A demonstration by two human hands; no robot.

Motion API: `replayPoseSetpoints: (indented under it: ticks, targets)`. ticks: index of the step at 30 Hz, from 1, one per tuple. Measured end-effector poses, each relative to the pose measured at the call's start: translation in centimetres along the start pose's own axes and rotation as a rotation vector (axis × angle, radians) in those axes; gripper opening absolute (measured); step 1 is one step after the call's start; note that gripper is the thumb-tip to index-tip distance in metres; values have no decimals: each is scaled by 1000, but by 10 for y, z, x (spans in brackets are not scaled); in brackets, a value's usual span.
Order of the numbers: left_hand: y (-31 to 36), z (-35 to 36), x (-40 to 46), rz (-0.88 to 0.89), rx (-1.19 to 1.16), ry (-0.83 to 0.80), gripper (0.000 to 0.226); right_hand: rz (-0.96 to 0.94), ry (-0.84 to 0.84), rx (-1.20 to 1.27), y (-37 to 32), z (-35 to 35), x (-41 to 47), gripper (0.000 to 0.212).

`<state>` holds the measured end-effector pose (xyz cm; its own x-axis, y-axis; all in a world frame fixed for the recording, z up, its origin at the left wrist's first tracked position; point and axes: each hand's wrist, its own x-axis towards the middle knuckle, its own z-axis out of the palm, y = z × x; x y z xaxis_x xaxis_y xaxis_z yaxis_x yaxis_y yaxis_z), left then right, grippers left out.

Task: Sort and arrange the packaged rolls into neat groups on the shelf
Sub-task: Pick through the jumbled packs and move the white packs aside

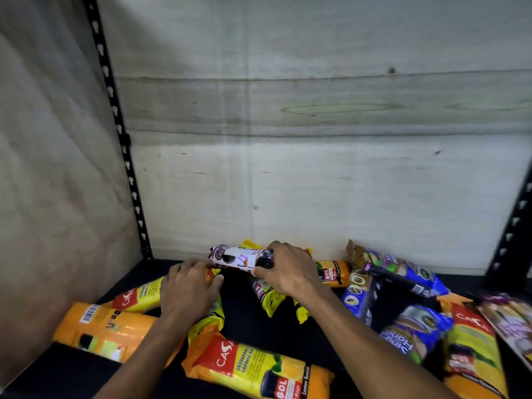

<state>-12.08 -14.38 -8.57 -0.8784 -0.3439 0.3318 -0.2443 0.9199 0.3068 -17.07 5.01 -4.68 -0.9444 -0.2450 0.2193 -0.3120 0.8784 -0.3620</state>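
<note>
Packaged rolls (253,367) lie scattered across our dark shelf (253,318). Near its back edge, our right hand (288,269) grips a white roll (233,258); our left hand (188,289) clasps a yellow roll (144,293).

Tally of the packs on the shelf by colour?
Orange-and-yellow packs: 6 clearly visible, overlaps may hide more
Blue packs: 3
White-and-purple packs: 2, one of them blurred at the right edge
Total: 11, as a minimum
</note>
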Motion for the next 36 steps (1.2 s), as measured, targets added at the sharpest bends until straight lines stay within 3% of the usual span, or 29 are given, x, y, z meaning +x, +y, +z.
replayPoseSetpoints:
  ticks: [5,9,15,18,20,27,36]
  targets:
    - [35,-7,-5,-30,-266,73,65,7,24,87,30,-33,-34,63]
    - [64,-11,-2,-123,-523,-76,85,29,4,193,59,-62,-67,68]
    - [129,-1,-9,-133,-830,-221,73,118,58,276,111,-94,-116,72]
    - [168,5,-15,-119,-952,-309,84,187,52,224,138,-113,-139,73]
    - [196,10,-21,-63,-976,-345,89,238,17,174,153,-124,-152,71]
    - [297,15,-64,193,-849,-436,65,393,-82,61,208,-150,-199,70]
    - [380,36,-101,341,-821,-664,73,596,-24,-56,271,-181,-237,59]
